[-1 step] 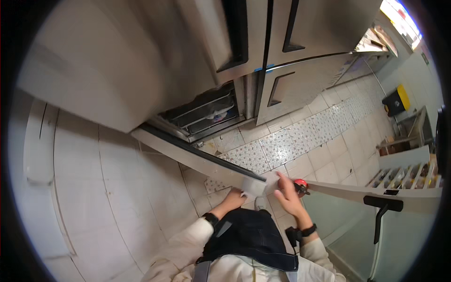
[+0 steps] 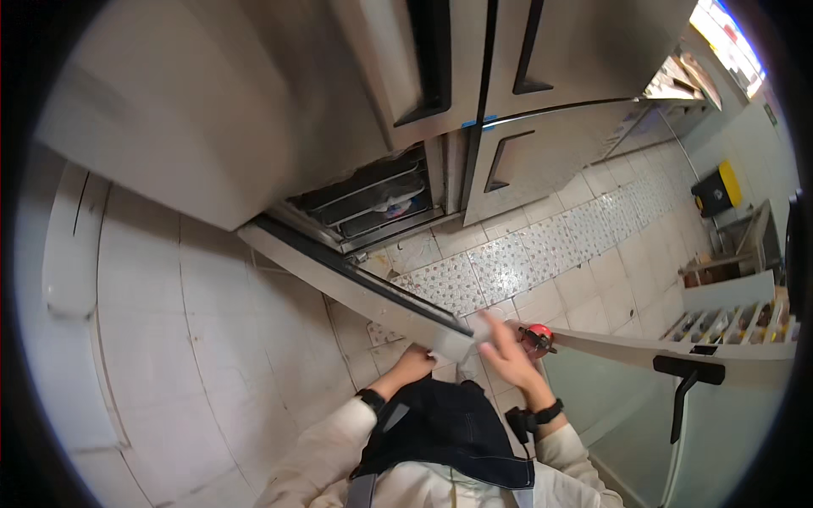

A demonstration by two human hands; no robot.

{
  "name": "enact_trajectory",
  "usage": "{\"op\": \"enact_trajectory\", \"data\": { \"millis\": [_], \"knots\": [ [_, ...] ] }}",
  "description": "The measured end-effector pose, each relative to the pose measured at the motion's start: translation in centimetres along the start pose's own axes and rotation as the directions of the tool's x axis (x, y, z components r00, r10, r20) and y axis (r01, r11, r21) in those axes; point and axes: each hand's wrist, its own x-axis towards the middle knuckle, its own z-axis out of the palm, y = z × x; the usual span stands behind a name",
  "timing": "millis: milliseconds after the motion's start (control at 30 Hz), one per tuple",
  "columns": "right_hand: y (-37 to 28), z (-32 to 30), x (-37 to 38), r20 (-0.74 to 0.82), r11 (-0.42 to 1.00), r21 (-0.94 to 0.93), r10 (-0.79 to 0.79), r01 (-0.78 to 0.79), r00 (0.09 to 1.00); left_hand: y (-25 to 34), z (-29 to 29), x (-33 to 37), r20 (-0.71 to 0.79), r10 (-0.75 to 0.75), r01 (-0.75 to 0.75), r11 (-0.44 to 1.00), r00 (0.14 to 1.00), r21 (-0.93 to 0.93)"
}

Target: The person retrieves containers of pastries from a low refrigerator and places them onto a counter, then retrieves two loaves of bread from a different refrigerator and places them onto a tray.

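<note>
A stainless steel refrigerator [image 2: 339, 85] stands ahead of me with its lower left door [image 2: 364, 292] swung out toward me. My left hand [image 2: 413, 364] is closed beside the outer face of this door, near its free end. What its fingers hold, if anything, is hidden. On the other side of the door's end is my right hand [image 2: 511, 360], open, with its fingers stretched and slightly blurred. Inside the compartment, dark wire racks [image 2: 373, 203] carry a small white and coloured package [image 2: 395, 206].
A red round object [image 2: 537, 339] sits just right of my right hand, by a pale glass-sided cabinet [image 2: 610, 398] with a black handle [image 2: 682, 389]. Bottles or jars line a rack [image 2: 737, 322]. Farther off stands a black and yellow bin [image 2: 717, 190]. Patterned tiles [image 2: 508, 262] cross the floor.
My left hand has shifted slightly left along with the door's end. The right hand has moved a little left, its fingers now tilted across the door's edge.
</note>
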Motion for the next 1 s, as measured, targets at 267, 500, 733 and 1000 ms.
{"op": "enact_trajectory", "data": {
  "millis": [267,500,733,1000],
  "knots": [
    [-3.7,9.2,-3.0,0.453,0.959,0.187,-0.276,0.212,0.848,6.2,0.4,-18.0,-0.366,-0.539,0.059,0.616,0.758,-0.786],
    [-6.9,19.1,-3.6,0.821,0.922,0.173,-0.329,0.345,0.466,9.4,-1.9,-21.4,-0.803,-0.370,0.555,0.830,0.468,-0.059],
    [-4.7,26.6,-1.0,0.850,0.875,0.433,-0.477,0.218,0.225,4.3,-3.8,-24.3,-0.905,-0.380,0.765,0.635,0.193,-0.104],
    [6.3,31.4,0.7,0.760,0.936,0.321,-0.345,0.143,0.551,1.8,-6.3,-27.0,-0.845,-0.507,0.950,0.311,0.168,0.002]
  ]
}}
